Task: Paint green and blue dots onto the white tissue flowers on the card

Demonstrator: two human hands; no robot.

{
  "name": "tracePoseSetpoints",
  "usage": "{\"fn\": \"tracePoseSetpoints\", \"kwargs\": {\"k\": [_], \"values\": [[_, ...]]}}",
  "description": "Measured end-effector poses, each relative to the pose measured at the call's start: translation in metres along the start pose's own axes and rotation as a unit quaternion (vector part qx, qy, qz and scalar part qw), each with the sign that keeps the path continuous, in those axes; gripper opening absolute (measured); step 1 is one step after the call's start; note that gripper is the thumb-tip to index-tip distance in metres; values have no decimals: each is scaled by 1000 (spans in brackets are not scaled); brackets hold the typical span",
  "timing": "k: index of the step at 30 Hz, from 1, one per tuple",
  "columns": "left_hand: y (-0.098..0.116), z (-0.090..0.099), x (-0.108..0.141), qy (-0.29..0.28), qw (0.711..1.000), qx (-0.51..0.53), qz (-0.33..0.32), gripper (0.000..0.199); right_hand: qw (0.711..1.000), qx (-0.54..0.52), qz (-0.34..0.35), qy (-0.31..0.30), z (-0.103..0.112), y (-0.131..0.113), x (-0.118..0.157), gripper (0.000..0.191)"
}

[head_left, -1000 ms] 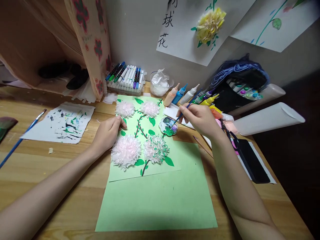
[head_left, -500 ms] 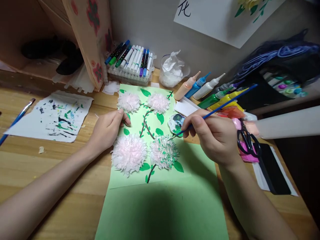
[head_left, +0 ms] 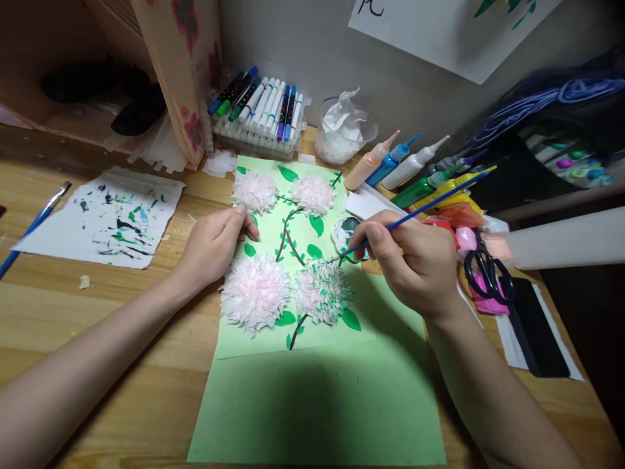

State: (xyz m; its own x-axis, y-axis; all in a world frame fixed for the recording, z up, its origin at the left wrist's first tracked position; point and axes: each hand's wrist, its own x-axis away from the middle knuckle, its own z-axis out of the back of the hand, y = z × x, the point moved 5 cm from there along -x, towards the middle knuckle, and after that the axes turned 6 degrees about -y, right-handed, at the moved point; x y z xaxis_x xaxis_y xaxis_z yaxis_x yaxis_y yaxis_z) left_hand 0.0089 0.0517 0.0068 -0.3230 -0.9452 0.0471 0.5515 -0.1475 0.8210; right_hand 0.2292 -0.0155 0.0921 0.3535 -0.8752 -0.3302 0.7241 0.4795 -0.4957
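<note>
My right hand [head_left: 415,260] is closed round a thin blue paintbrush [head_left: 424,210]. The brush's tip touches the upper edge of a pale pink paper flower [head_left: 319,303] flecked with green paint. Pale pink flowers without green stand beside and above it: a large flower [head_left: 254,293] and two smaller ones, a left flower [head_left: 254,192] and a right flower [head_left: 312,194]. All lie on light green paper [head_left: 312,404] with painted dark stems and green leaves. My left hand [head_left: 212,241] rests on the paper's left edge, fingers loosely bent and holding nothing. Partly behind my right hand lies a small paint palette [head_left: 342,236].
Left lies a paint-smeared white sheet [head_left: 137,221] over another brush [head_left: 43,218]. A marker box [head_left: 258,140], a plastic cup with tissue [head_left: 344,133] and paint bottles [head_left: 368,163] stand behind. Black-handled scissors [head_left: 488,277] and a black phone-like slab [head_left: 534,329] lie right.
The brush tip has shifted slightly up towards the green-flecked flower's top edge. My left hand stays on the paper's left edge. The camera view has moved a little.
</note>
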Motion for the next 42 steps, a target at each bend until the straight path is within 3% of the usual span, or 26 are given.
{"fn": "tracePoseSetpoints", "kwargs": {"k": [5,17,22,26,29,33,38,42], "values": [[0,0,0,2,1000,8,1,49,1000,7,13,-21,-4,0,-1,39],[-1,-1,0,3,1000,1,-7,51,1000,17,0,-3,-3,0,1,39],[-2,0,0,-1,1000,4,-9,52,999,11,-14,36,9,-2,3,42],[-2,1,1,-3,1000,-1,-13,52,997,34,-53,48,28,10,0,45],[0,2,1,0,1000,1,-21,50,995,48,-89,14,35,30,-3,46],[0,1,1,-2,1000,4,-25,50,990,52,-126,-41,28,51,-6,45],[-4,1,2,-3,1000,4,-26,50,986,46,-138,-86,15,56,-6,42],[-5,1,1,-5,1000,2,-27,51,986,41,-142,-76,17,56,-7,39]]}}
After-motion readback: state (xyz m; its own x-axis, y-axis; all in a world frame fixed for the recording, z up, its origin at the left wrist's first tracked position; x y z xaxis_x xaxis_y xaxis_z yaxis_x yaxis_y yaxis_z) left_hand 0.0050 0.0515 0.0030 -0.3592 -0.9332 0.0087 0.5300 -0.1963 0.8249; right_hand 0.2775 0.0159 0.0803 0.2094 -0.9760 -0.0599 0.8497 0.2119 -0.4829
